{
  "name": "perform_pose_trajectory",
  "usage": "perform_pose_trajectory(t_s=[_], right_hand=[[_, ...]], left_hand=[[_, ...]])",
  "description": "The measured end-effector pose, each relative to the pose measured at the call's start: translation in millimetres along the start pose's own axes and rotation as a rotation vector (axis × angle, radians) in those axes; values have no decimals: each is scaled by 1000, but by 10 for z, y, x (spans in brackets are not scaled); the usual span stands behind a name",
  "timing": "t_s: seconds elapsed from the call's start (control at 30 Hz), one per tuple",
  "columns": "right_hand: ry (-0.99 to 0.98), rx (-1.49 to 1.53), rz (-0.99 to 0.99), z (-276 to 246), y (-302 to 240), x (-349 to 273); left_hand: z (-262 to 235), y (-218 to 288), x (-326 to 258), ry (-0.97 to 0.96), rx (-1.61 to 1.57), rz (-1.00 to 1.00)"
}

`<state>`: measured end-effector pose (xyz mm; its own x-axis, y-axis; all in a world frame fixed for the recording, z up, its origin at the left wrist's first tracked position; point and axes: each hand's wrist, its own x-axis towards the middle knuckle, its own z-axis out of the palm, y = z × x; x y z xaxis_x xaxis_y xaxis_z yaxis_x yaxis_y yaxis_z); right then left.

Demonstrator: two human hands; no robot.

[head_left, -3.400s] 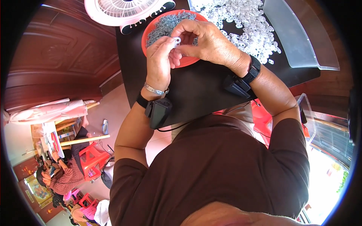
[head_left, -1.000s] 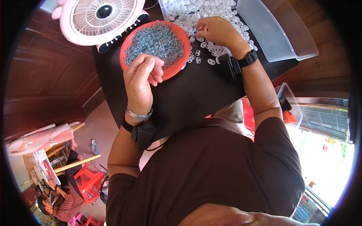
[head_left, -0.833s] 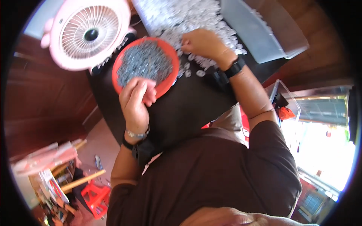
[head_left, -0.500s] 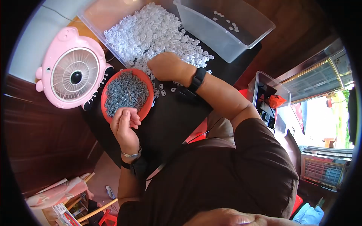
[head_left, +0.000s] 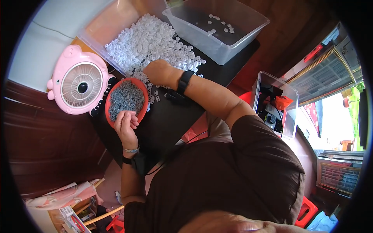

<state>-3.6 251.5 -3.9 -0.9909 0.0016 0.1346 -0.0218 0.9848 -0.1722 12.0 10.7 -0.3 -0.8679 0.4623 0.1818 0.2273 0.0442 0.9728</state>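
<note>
My left hand [head_left: 126, 123] rests at the near rim of a red bowl [head_left: 112, 118] filled with small grey metal pieces [head_left: 125, 98]; its fingers are curled together, and I cannot tell whether they pinch a piece. My right hand [head_left: 158, 72] lies palm down on the edge of a heap of small white plastic parts [head_left: 151, 39] spread over the black table [head_left: 175, 116]. What its fingers hold is hidden under the hand. Each wrist carries a black band.
A clear plastic bin [head_left: 217, 27] with a few white parts stands at the far right of the table. A clear tray [head_left: 116, 23] lies behind the white heap. A pink desk fan [head_left: 79, 85] stands left of the bowl. A smaller clear box [head_left: 274, 105] with odds and ends sits to my right.
My head has turned, so the view has swung round. My right hand has left the bowl and gone over to the white heap. My left hand has dropped to the bowl's near rim.
</note>
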Motion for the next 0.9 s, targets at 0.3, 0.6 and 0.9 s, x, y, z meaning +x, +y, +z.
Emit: perform_pose_trajectory(t_s=[0.3, 0.6, 0.9], right_hand=[[23, 8, 9, -8, 120, 7], [39, -9, -26, -65, 4, 5], [35, -76, -81, -29, 72, 4]], left_hand=[[-8, 39, 13, 23, 5, 14], [-13, 47, 5, -6, 21, -13], [-72, 42, 2, 32, 3, -41]])
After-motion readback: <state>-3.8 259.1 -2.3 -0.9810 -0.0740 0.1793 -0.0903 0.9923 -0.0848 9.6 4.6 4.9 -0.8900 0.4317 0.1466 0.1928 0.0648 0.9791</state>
